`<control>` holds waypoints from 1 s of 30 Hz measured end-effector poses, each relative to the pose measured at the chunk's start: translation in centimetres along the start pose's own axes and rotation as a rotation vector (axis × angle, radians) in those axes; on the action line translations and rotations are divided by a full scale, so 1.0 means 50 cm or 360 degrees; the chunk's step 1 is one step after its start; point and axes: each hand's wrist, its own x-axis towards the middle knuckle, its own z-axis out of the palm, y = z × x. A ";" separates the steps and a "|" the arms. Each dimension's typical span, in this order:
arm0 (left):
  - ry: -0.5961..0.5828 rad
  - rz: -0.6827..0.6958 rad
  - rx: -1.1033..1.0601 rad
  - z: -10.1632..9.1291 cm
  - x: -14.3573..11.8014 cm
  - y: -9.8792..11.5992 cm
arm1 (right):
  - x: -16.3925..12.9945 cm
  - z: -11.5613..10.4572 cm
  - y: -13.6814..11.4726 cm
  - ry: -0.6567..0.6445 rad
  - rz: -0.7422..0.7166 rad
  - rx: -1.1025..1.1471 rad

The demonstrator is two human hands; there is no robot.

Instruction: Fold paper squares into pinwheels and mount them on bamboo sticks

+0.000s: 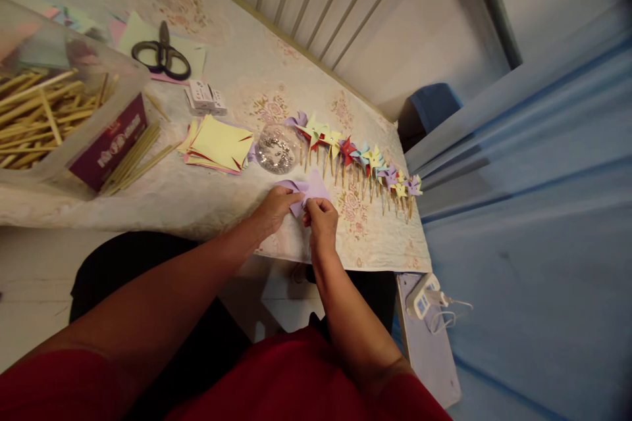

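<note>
At the left end of the cloth-covered worktop (232, 33) sits a clear tub (59, 175) filled with thin wooden sticks (42, 112), and more loose sticks (132, 159) lie just beside its dark label. Next come the scissors (162, 58), resting on pale sheets (193, 56) of paper, then some small boxes (201, 97) close to a stack of paper squares (217, 143), yellow on top and slit at the corners. To the right of the stack stands a round, clear dish (269, 129) of shiny metal bits (277, 156), too small to make out singly.

Just on the near side of that dish is the purple paper (318, 187), partly folded and held up between both hands. The left hand (276, 207) has a narrow grip, thumb on top, pinching the sheet at its left part. The right hand (322, 217) is drawn small too, fingertips gathered on the paper near its middle; whether they pinch anything else, I cannot tell. The paper should be very light and pliant, easily creased, and likely to tear at any slit. The best hold seems to be a soft pinch where the folds meet, leaving the curved parts uncrushed.

Farther right runs a row of paper pinwheels (374, 158) in mixed colours, sticks toward the near edge. Past the worktop's end hangs a blue curtain (518, 223), with a power strip (423, 298) lower down.
</note>
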 end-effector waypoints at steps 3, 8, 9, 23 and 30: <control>0.0008 0.0006 0.0017 0.002 -0.002 0.003 | -0.001 -0.001 -0.001 -0.0005 -0.0023 -0.0013; -0.0009 0.0022 -0.0013 0.002 -0.001 0.006 | -0.007 -0.007 -0.003 -0.0047 -0.0066 -0.0029; 0.0002 0.0024 -0.0022 0.002 0.000 0.006 | -0.008 -0.009 -0.003 -0.0059 -0.0077 -0.0035; 0.0055 -0.0111 -0.0158 0.015 -0.010 0.039 | -0.010 -0.034 0.016 -0.0178 -0.0265 -0.0091; 0.0055 -0.0151 -0.0196 0.015 -0.012 0.043 | -0.008 -0.041 0.022 -0.0150 -0.0333 -0.0191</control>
